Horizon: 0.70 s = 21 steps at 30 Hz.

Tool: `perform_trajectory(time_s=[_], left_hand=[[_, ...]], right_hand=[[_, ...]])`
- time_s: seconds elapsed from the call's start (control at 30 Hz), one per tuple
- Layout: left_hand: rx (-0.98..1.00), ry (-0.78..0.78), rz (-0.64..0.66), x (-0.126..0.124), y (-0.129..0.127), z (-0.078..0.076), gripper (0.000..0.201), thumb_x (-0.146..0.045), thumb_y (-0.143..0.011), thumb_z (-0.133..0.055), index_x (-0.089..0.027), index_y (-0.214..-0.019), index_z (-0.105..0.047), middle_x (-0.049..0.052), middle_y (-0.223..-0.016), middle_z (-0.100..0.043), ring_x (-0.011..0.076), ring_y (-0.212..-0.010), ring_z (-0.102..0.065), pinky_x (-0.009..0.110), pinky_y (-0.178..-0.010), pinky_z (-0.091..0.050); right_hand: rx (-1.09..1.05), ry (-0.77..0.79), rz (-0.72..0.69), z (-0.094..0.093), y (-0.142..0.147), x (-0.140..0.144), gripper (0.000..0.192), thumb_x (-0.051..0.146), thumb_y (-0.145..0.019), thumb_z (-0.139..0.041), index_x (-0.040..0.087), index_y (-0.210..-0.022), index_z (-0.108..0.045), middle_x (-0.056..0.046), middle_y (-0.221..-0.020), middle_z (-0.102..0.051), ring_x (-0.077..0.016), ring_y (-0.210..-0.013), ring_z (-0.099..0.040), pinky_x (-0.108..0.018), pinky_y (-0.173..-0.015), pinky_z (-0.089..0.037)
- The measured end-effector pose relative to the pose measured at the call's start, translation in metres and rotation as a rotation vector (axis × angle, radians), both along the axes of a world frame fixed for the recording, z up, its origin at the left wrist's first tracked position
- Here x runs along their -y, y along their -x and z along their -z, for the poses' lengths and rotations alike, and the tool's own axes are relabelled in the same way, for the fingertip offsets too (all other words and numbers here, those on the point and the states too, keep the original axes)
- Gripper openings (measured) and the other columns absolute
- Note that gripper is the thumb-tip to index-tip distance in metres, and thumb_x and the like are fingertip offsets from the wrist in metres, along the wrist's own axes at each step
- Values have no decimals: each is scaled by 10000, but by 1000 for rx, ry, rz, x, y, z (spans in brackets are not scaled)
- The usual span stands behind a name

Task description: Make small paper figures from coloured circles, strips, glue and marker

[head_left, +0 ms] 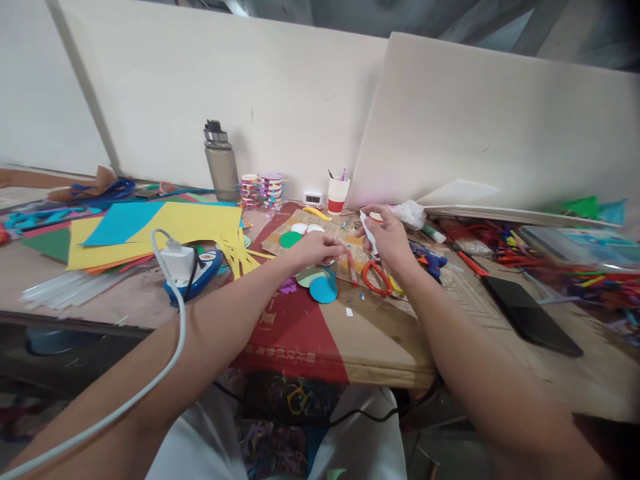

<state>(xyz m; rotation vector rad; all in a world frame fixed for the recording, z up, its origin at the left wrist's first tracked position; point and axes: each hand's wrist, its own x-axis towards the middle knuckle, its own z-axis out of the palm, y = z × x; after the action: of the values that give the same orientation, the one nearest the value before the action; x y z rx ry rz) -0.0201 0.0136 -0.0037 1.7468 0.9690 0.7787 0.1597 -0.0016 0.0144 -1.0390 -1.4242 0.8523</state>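
Observation:
My left hand (pixel 320 249) is over the middle of the work area, its fingers drawn together; whatever they may hold is too small to make out. Close around it lie a green paper circle (pixel 291 240), a blue paper circle (pixel 324 288) and some white circles (pixel 315 229). A pinkish-red stick (pixel 352 268) is just right of its fingertips. In my right hand (pixel 387 235) a white piece of paper (pixel 369 232) is pinched between thumb and fingers. Orange-handled scissors (pixel 376 279) lie below that hand.
Yellow paper (pixel 195 225) and clear glue sticks (pixel 75 287) lie left, near a white plug (pixel 179 263) with a cable crossing my left forearm. A bottle (pixel 221 163) and a paper cup (pixel 338 195) stand behind. At right are a blue glue gun (pixel 430 261) and a phone (pixel 530 315).

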Motion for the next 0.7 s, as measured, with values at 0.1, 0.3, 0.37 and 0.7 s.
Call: perform_trajectory(time_s=[0.1, 0.3, 0.37, 0.7], left_hand=[[-103, -57, 143, 7, -1, -3, 214, -326, -735, -686, -178, -872, -757, 22, -730, -690, 116, -626, -571, 220, -581, -423], [-117, -230, -102, 3, 6, -16, 261, -403, -797, -612, -172, -812, -733, 20, -686, -662, 125, -610, -551, 223, -572, -386], [-184, -324, -318, -4, 12, -16, 252, -370, -818, -584, -167, -718, -696, 27, -653, -639, 140, -637, -557, 228, -579, -371], [-736, -288, -298, -14, 23, -2, 362, -418, -758, -653, -190, -480, -601, 41, -469, -537, 157, -519, -487, 271, -541, -279]], right_hand=[[-38, 33, -53, 2, 0, -2, 328, 434, -803, -576, 263, -1066, -482, 72, -648, -596, -71, -378, -430, -193, -390, -329], [-46, 189, 7, 4, 5, -2, 170, 362, -844, -545, 230, -895, -451, 85, -614, -493, -60, -393, -373, -190, -408, -301], [61, 255, 21, 6, 6, -3, 137, 309, -850, -527, 220, -787, -444, 90, -559, -409, -68, -408, -327, -206, -427, -283], [753, 98, 100, 19, 17, 0, 171, 229, -798, -582, 200, -630, -593, 8, -596, -573, -165, -615, -540, -269, -588, -369]])
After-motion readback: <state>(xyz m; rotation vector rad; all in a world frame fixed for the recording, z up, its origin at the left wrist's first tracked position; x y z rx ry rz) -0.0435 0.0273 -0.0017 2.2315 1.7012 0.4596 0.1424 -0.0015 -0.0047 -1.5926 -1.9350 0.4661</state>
